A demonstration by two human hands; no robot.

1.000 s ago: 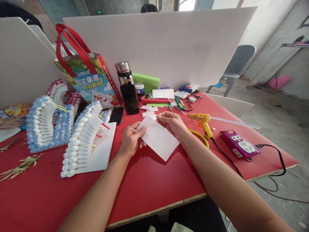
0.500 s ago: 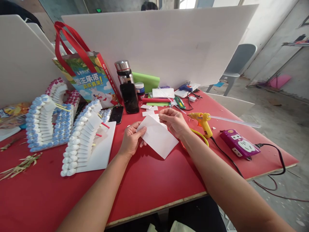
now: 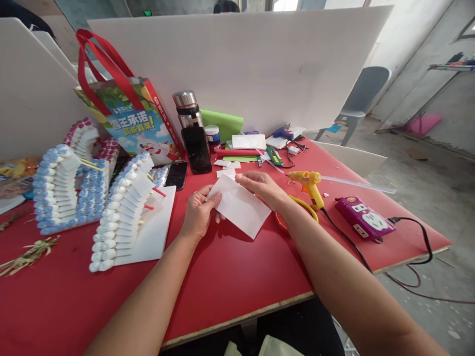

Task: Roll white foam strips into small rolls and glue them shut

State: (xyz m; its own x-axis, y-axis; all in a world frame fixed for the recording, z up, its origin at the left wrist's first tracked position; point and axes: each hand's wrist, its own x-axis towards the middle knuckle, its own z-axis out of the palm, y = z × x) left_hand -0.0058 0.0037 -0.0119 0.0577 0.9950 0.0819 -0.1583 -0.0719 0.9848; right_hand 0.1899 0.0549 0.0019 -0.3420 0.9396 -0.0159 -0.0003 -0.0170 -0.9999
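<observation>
A white paper sheet point(image 3: 243, 207) is tilted above the red table, between my hands. My left hand point(image 3: 200, 210) pinches its left edge, thumb on top. At the sheet's far edge is my right hand point(image 3: 260, 185), its fingers partly behind the paper, so their grip is hidden. Small white pieces point(image 3: 226, 172) lie just beyond the sheet. Right of my right hand stands a yellow glue gun point(image 3: 310, 185) with a long clear stick. To the left, a fan-shaped model of white-tipped sticks point(image 3: 115, 217) rests on a white board point(image 3: 158, 232).
A purple power strip point(image 3: 365, 217) with a black cord lies at the right. Behind stand a metal bottle point(image 3: 187, 111), a phone point(image 3: 197, 151) and a colourful bag point(image 3: 139, 123). A blue-and-white model point(image 3: 59, 193) is at the left. The table's front edge point(image 3: 241, 319) is near me.
My right hand has shifted slightly left along the sheet's far edge, its fingers now lower and more behind the paper. The whole view has moved a little.
</observation>
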